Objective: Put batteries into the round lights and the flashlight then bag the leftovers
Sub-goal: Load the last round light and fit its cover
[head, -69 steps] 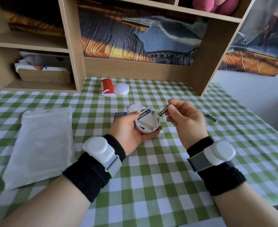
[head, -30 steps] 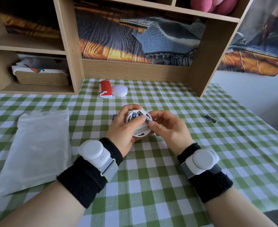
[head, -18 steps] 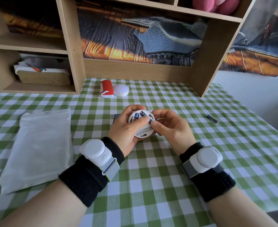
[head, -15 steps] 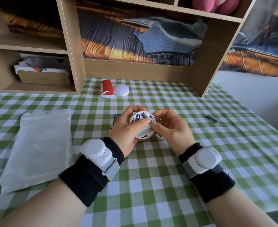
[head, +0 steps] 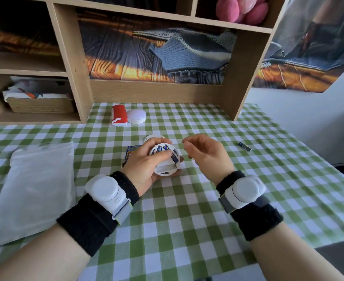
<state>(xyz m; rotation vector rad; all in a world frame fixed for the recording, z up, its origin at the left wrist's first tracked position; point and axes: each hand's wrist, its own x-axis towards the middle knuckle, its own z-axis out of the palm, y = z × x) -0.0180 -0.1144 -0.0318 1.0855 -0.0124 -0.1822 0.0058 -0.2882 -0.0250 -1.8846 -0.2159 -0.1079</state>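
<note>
1. Head view: left hand [head: 146, 163] grips the open round light [head: 165, 160], back side up, fingers curled round its far rim and thumb lying across the battery bay. Blue-labelled cells [head: 174, 158] sit in the slots.
2. Right hand [head: 204, 154] hangs just beside the light, not touching it, fingers loosely curled and holding nothing I can make out.
3. Handling, my judgement: the light is a small, stiff plastic puck, light in weight and smooth, so it could slip. Best hold is by the rim, as now, keeping the bay clear. Cells are hard, slick cylinders that roll; pinch them mid-body.
4. White back cover [head: 153, 136] lies on the cloth just behind the left hand; it probably snaps on and wants even pressure.
5. Battery card [head: 131, 151] shows partly under the left hand. One loose battery [head: 245, 146] lies well off to the right.
6. Red flashlight [head: 119, 115] and second round light [head: 136, 116] touch, near the shelf unit [head: 74, 63].
7. White bag [head: 33, 189] lies flat at left: soft, limp, needs its mouth held open.
</note>
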